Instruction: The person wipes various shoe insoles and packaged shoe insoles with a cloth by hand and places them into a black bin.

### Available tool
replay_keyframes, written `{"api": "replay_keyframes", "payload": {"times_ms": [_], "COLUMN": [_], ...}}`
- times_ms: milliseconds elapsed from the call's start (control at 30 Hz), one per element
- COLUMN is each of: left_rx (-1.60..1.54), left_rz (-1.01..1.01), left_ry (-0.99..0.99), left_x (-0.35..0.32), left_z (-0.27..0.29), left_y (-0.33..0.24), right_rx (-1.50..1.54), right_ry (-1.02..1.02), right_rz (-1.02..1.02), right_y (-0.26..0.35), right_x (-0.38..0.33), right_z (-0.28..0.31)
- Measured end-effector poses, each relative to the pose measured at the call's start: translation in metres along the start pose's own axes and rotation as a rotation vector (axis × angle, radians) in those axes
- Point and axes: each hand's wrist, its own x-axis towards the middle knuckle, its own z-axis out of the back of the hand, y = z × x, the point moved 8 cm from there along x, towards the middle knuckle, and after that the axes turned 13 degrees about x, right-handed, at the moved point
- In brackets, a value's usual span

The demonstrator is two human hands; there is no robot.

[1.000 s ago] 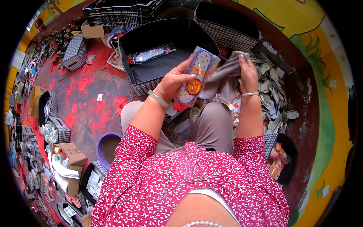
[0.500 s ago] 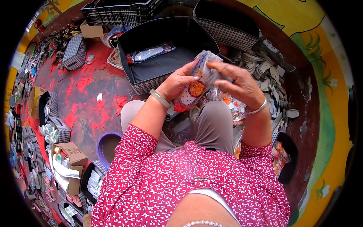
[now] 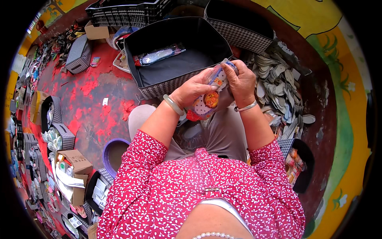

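Red-patched floor (image 3: 85,104), painted wall (image 3: 341,127), held packet (image 3: 207,102)

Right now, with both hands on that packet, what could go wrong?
The shiny packet might slip if the left hand loosens its grip, perhaps onto the trousers below. The right hand pinches the packet's upper end, which could tear. Loose grey sole-shaped pieces lie nearby; a dropped packet might land among them.
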Motion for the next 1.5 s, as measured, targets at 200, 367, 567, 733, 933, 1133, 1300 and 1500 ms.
{"api": "replay_keyframes", "payload": {"times_ms": [200, 367, 567, 733, 933, 1133, 1300, 1500], "left_rx": [0.186, 0.095, 0.15, 0.081, -0.007, -0.177, -0.314, -0.227], "left_rz": [0.223, 0.234, 0.245, 0.251, 0.275, 0.115, 0.058, -0.104], "left_ry": [0.017, -0.029, -0.012, -0.013, -0.096, -0.204, -0.195, -0.406], "left_x": [-0.002, -0.002, 0.0, 0.001, -0.003, -0.001, 0.013, -0.001], "left_z": [0.01, 0.012, 0.008, 0.01, 0.018, 0.041, 0.032, 0.073], "left_y": [0.015, 0.018, 0.016, 0.02, 0.023, 0.005, 0.02, -0.011], "right_rx": [-0.204, -0.113, -0.029, 0.093, -0.125, 0.292, 0.355, 0.158], "right_ry": [-0.23, -0.234, -0.257, -0.229, -0.328, -0.47, -0.091, 0.403], "right_rz": [0.062, 0.024, -0.01, -0.069, -0.112, -0.056, -0.065, 0.117], "right_y": [-0.009, -0.039, -0.06, -0.071, -0.084, -0.069, 0.012, 0.005], "right_x": [0.012, 0.017, 0.017, 0.021, 0.038, 0.07, 0.024, -0.075], "right_z": [0.03, 0.041, 0.047, 0.045, 0.073, 0.119, -0.001, -0.072]}}
